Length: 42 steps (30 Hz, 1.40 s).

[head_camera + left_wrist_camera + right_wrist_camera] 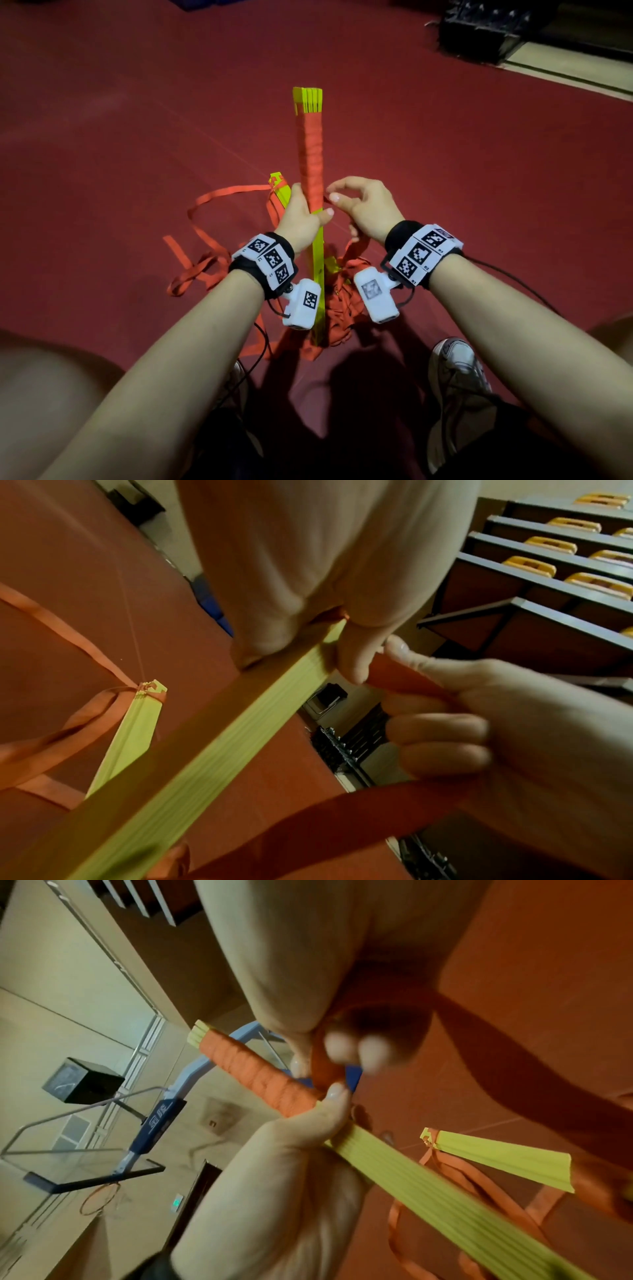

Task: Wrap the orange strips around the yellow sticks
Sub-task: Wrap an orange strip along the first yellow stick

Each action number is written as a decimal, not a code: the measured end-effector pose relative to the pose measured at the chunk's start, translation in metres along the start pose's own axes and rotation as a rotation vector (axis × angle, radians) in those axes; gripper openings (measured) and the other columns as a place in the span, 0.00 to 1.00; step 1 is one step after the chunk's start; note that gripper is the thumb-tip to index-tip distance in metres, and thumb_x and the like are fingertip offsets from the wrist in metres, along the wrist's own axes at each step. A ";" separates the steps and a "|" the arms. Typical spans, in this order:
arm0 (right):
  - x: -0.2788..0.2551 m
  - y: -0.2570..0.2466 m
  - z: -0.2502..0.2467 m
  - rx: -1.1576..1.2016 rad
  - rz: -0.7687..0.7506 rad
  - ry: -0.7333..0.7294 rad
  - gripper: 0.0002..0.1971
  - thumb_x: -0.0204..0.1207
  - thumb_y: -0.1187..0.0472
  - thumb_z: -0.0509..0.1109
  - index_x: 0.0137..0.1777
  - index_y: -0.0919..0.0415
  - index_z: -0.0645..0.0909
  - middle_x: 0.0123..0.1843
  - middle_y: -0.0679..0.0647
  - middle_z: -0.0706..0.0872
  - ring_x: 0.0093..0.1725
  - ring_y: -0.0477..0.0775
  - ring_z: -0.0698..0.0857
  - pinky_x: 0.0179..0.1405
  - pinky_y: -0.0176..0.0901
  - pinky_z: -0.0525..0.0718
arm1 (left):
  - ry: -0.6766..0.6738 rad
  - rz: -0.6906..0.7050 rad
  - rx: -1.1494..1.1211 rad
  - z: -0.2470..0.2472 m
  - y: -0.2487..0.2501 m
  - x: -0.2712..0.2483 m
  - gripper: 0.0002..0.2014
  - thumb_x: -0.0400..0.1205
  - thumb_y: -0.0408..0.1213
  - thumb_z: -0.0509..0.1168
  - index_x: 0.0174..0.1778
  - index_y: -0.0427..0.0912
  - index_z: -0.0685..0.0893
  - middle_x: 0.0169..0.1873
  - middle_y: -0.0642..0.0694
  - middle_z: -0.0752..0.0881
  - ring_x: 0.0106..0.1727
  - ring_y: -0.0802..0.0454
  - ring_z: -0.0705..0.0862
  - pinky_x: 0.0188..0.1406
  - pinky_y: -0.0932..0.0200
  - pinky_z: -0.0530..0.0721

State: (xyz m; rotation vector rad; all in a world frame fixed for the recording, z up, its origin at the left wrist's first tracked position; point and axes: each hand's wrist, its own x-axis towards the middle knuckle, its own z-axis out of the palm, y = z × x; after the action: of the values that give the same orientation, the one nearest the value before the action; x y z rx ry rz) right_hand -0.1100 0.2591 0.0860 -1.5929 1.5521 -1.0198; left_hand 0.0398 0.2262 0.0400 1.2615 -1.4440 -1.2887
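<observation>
1. Gripping: left hand (301,219) clenched round the sticks (318,260) at the wrap (311,157) edge; judged best held firm.
2. Sticks: upright at centre, top third wound.
3. Right hand (363,209), 3 o'clock of the sticks, pinches the strip (404,677); keep it taut, turns overlapping.
4. Loose strip (212,219) piled at 8 o'clock; floor (479,154) open at 2.

Head view from above, looking down and forward past both forearms to the red floor (137,120), wrist views close in, angled upward along each palm, all three sharing the yellow stick bundle (318,246) running 6 to 12 o'clock
</observation>
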 end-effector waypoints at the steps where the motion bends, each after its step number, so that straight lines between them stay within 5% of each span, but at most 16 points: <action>1: -0.002 -0.002 0.000 -0.064 -0.030 -0.011 0.07 0.83 0.50 0.72 0.48 0.51 0.89 0.23 0.43 0.81 0.23 0.37 0.79 0.29 0.33 0.75 | 0.015 0.000 0.026 0.000 -0.002 -0.002 0.25 0.75 0.28 0.73 0.65 0.40 0.69 0.50 0.44 0.82 0.54 0.47 0.82 0.65 0.43 0.82; 4: -0.005 -0.006 0.006 -0.263 -0.054 -0.047 0.24 0.74 0.31 0.70 0.46 0.52 0.90 0.37 0.46 0.90 0.37 0.37 0.84 0.41 0.38 0.79 | 0.051 0.013 0.230 -0.001 -0.007 -0.006 0.37 0.77 0.29 0.72 0.81 0.38 0.63 0.56 0.42 0.82 0.57 0.45 0.83 0.59 0.49 0.83; 6: -0.006 -0.008 0.012 -0.428 -0.050 -0.026 0.31 0.66 0.23 0.69 0.43 0.52 0.88 0.41 0.51 0.91 0.44 0.54 0.88 0.47 0.48 0.85 | 0.117 0.023 0.395 -0.001 -0.007 -0.012 0.37 0.79 0.30 0.70 0.84 0.36 0.63 0.52 0.42 0.84 0.51 0.43 0.83 0.42 0.55 0.79; 9: -0.007 -0.013 0.012 -0.514 -0.012 0.050 0.25 0.69 0.29 0.74 0.38 0.53 0.85 0.37 0.53 0.88 0.44 0.61 0.86 0.43 0.49 0.83 | 0.194 0.081 0.438 0.004 -0.005 -0.021 0.29 0.76 0.32 0.72 0.72 0.34 0.72 0.41 0.40 0.86 0.43 0.38 0.85 0.35 0.52 0.80; 12: -0.005 -0.014 0.010 -0.524 0.001 0.048 0.23 0.70 0.34 0.76 0.35 0.55 0.84 0.32 0.53 0.85 0.41 0.62 0.87 0.41 0.49 0.83 | 0.211 0.048 0.426 0.008 -0.005 -0.021 0.33 0.73 0.33 0.75 0.73 0.32 0.70 0.40 0.42 0.83 0.44 0.36 0.83 0.37 0.52 0.76; 16: 0.000 -0.007 0.001 -0.410 -0.083 -0.055 0.21 0.69 0.39 0.81 0.31 0.57 0.86 0.25 0.50 0.84 0.29 0.47 0.82 0.36 0.47 0.83 | -0.124 -0.164 0.055 -0.007 -0.013 -0.014 0.41 0.61 0.32 0.86 0.70 0.31 0.77 0.54 0.36 0.89 0.58 0.38 0.89 0.60 0.43 0.88; 19: 0.001 -0.004 -0.010 -0.321 -0.123 -0.152 0.19 0.68 0.46 0.84 0.29 0.57 0.82 0.21 0.44 0.77 0.24 0.42 0.73 0.28 0.31 0.70 | -0.220 -0.264 0.127 -0.015 -0.034 -0.013 0.40 0.57 0.53 0.91 0.60 0.36 0.87 0.54 0.41 0.92 0.59 0.42 0.91 0.68 0.38 0.85; 23: 0.004 0.005 -0.014 -0.391 -0.123 -0.242 0.10 0.69 0.54 0.84 0.39 0.53 0.84 0.36 0.45 0.85 0.37 0.45 0.80 0.43 0.41 0.77 | -0.179 -0.148 0.062 -0.011 -0.023 -0.027 0.11 0.70 0.34 0.85 0.45 0.39 0.92 0.39 0.49 0.94 0.43 0.55 0.92 0.45 0.61 0.87; 25: 0.004 0.005 -0.013 -0.412 -0.135 -0.210 0.04 0.75 0.58 0.80 0.41 0.56 0.88 0.44 0.50 0.86 0.44 0.52 0.82 0.48 0.44 0.76 | -0.142 -0.111 0.024 -0.008 -0.021 -0.030 0.08 0.73 0.29 0.82 0.43 0.38 0.91 0.34 0.51 0.92 0.36 0.59 0.89 0.39 0.65 0.85; 29: 0.003 0.003 -0.009 -0.392 -0.080 -0.187 0.08 0.81 0.64 0.71 0.40 0.56 0.83 0.40 0.53 0.87 0.40 0.52 0.81 0.43 0.39 0.70 | -0.057 -0.109 -0.043 0.004 -0.015 -0.032 0.05 0.77 0.25 0.77 0.40 0.35 0.87 0.28 0.51 0.88 0.28 0.58 0.85 0.33 0.65 0.84; 33: 0.005 -0.001 -0.009 -0.350 -0.050 -0.114 0.08 0.84 0.66 0.65 0.45 0.58 0.84 0.38 0.56 0.88 0.41 0.55 0.82 0.42 0.39 0.71 | 0.040 -0.066 -0.108 0.016 -0.002 -0.027 0.07 0.77 0.31 0.78 0.38 0.43 0.87 0.31 0.49 0.90 0.30 0.49 0.88 0.38 0.53 0.87; 36: 0.007 -0.008 -0.005 -0.416 -0.091 -0.062 0.13 0.80 0.51 0.64 0.44 0.60 0.83 0.39 0.64 0.87 0.45 0.67 0.84 0.45 0.49 0.77 | 0.117 -0.007 0.159 0.019 0.003 -0.022 0.14 0.71 0.51 0.74 0.45 0.45 0.89 0.36 0.46 0.91 0.39 0.40 0.89 0.38 0.50 0.86; 39: 0.003 -0.013 0.001 -0.438 -0.045 -0.010 0.30 0.67 0.25 0.62 0.32 0.55 0.73 0.32 0.58 0.82 0.36 0.65 0.81 0.37 0.54 0.79 | 0.144 0.015 0.358 0.026 0.006 -0.024 0.14 0.78 0.35 0.67 0.59 0.39 0.80 0.43 0.44 0.88 0.44 0.42 0.87 0.33 0.55 0.75; 42: 0.001 -0.013 -0.002 -0.384 0.048 0.073 0.32 0.68 0.28 0.72 0.29 0.57 0.69 0.29 0.54 0.78 0.33 0.60 0.79 0.32 0.49 0.74 | 0.057 0.059 0.466 0.036 0.008 -0.030 0.17 0.82 0.25 0.60 0.68 0.35 0.69 0.52 0.38 0.84 0.50 0.41 0.84 0.41 0.54 0.74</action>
State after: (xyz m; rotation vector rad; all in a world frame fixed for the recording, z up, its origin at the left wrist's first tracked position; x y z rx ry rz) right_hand -0.1056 0.2587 0.0979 -1.7758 1.9148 -0.7933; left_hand 0.0085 0.2616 0.0435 1.5248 -1.7894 -0.8939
